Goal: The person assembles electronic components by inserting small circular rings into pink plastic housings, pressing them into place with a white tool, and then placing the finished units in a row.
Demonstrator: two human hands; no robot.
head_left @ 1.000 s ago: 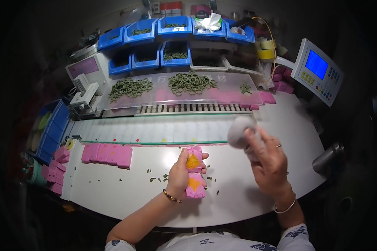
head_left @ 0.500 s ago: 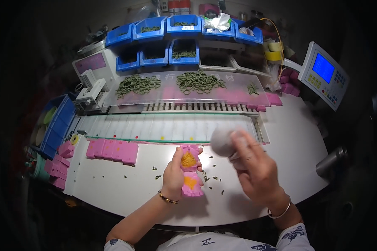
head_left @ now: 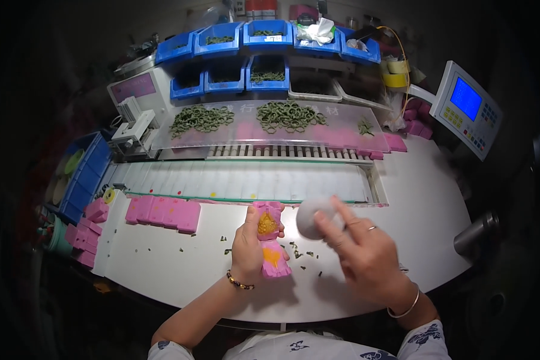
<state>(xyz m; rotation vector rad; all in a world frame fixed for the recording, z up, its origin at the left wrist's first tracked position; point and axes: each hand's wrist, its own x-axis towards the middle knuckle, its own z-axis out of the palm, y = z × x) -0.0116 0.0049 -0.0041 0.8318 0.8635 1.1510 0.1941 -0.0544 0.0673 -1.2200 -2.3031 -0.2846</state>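
A pink rubber mould (head_left: 276, 266) lies opened out into two halves in my left hand (head_left: 246, 252), whose fingers wrap round it from the left side and behind. Both halves show yellow-orange inner faces, the upper one with a bumpy hollow. To the right of the mould, my right hand (head_left: 369, 258) grips a rounded grey-white pouch (head_left: 311, 217) with thumb and fingers. Pouch and fingertips are slightly blurred by motion, and a gap separates the pouch from the mould. Small dark green scraps (head_left: 295, 249) are scattered on the white table (head_left: 180, 276) around and beneath the hands.
Closed pink moulds (head_left: 162, 214) form a row at left; more are stacked at the table's left edge. Green rings (head_left: 291, 116) lie on a raised clear shelf (head_left: 246, 137) behind a conveyor (head_left: 318, 187). Blue bins (head_left: 268, 73) stand above; a control panel (head_left: 465, 108) and dark cylinder (head_left: 477, 234) stand right.
My right hand has brought the pouch a little to the left and down, closer to the mould. My left hand still holds the opened mould. Coloured dots on the conveyor have shifted left.
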